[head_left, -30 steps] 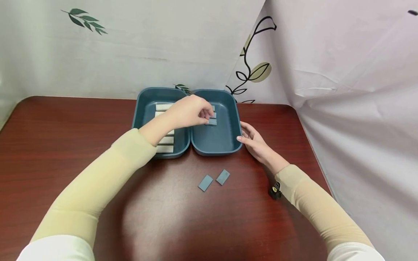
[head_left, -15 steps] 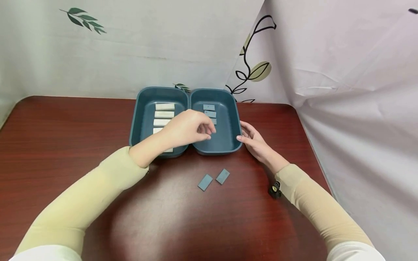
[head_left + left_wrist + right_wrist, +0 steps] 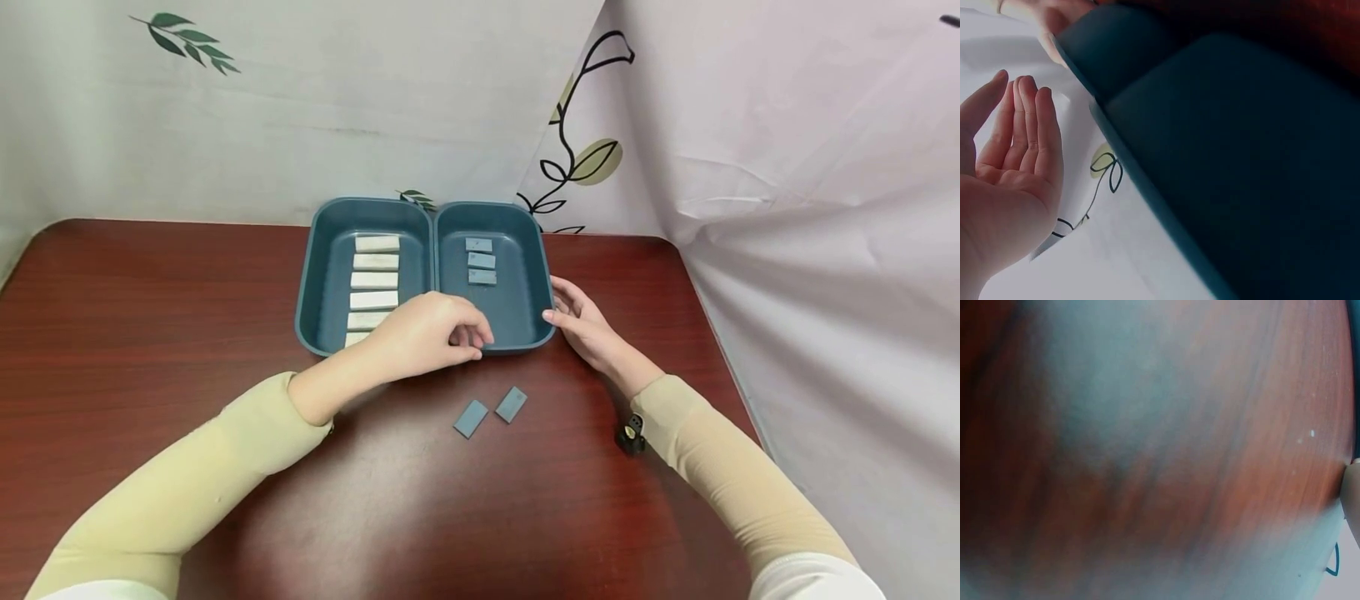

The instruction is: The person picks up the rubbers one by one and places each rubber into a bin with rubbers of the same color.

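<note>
In the head view, my left hand (image 3: 431, 333) hovers over the front edge of a dark teal two-part tray, its fingers loosely bent and nothing held. The left wrist view shows its bare palm (image 3: 1013, 181) beside the tray wall (image 3: 1141, 181). My right hand (image 3: 588, 329) holds the right-hand tray (image 3: 517, 312) at its right side, thumb at the rim and fingers along the outside. In that tray, three blue-grey rectangular tiles (image 3: 482, 261) lie in a column. Two matching tiles, a left one (image 3: 471, 419) and a right one (image 3: 511, 405), lie on the table in front.
The left-hand tray (image 3: 326, 275) holds a column of several off-white rectangular blocks (image 3: 374, 281); my left hand and wrist partly cover the nearest ones. A reddish-brown wooden table (image 3: 172, 333) carries everything. A pale printed cloth (image 3: 337, 108) hangs behind and to the right.
My left hand has drawn back from the tile column toward the tray's front edge, uncovering the three blue-grey tiles and more white blocks. My right hand stays at the tray's side.
</note>
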Action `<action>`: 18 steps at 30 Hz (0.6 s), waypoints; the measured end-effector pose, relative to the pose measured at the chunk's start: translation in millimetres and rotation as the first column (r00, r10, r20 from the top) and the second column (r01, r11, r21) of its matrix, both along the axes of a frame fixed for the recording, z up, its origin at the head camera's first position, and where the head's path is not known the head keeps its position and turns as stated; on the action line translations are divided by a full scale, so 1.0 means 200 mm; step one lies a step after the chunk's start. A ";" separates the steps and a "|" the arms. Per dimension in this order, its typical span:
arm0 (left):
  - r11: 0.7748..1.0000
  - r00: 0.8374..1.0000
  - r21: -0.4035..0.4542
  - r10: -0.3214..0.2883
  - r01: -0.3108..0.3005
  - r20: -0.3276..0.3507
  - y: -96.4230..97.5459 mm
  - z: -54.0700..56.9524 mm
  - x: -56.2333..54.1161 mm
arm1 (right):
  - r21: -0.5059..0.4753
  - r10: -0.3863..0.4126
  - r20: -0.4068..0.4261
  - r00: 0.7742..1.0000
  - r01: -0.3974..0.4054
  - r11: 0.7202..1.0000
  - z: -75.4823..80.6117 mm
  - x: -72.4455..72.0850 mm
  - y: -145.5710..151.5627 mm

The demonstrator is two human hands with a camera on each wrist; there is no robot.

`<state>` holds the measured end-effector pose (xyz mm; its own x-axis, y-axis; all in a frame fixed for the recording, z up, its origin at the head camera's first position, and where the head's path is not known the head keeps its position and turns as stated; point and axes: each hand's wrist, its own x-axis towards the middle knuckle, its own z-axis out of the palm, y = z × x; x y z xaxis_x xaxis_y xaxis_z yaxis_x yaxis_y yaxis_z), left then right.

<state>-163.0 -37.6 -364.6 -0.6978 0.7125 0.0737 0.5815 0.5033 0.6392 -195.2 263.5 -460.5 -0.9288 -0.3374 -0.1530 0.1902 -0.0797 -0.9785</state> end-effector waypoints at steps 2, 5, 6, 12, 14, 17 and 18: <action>1.000 1.000 -0.001 -0.012 0.012 -0.003 0.00 -0.01 0.02 | -0.001 -0.001 0.000 1.000 0.001 1.000 0.00 0.00 0.00; 0.999 0.999 -0.007 -0.034 0.034 0.007 0.01 -0.04 0.04 | -0.001 0.001 0.001 1.000 -0.001 1.000 0.00 0.00 0.00; 0.999 0.999 -0.008 -0.040 0.041 0.015 0.01 -0.05 0.05 | -0.003 0.000 0.003 1.000 0.000 1.000 0.00 0.00 0.00; 0.998 0.990 -0.003 -0.066 0.067 0.124 0.01 -0.11 0.08 | -0.010 0.002 -0.005 1.000 -0.002 1.000 -0.01 -0.01 0.00; 0.997 0.983 -0.004 -0.076 0.077 0.166 0.01 -0.13 0.09 | -0.013 0.002 -0.006 1.000 -0.002 1.000 -0.01 -0.01 0.00; 0.996 0.973 -0.011 -0.090 0.094 0.211 0.01 -0.16 0.10 | -0.009 0.003 -0.006 1.000 -0.003 1.000 0.00 -0.01 0.00; 0.995 0.970 -0.012 -0.094 0.100 0.222 0.00 -0.17 0.10 | -0.006 0.004 -0.006 1.000 -0.004 1.000 0.00 0.00 0.01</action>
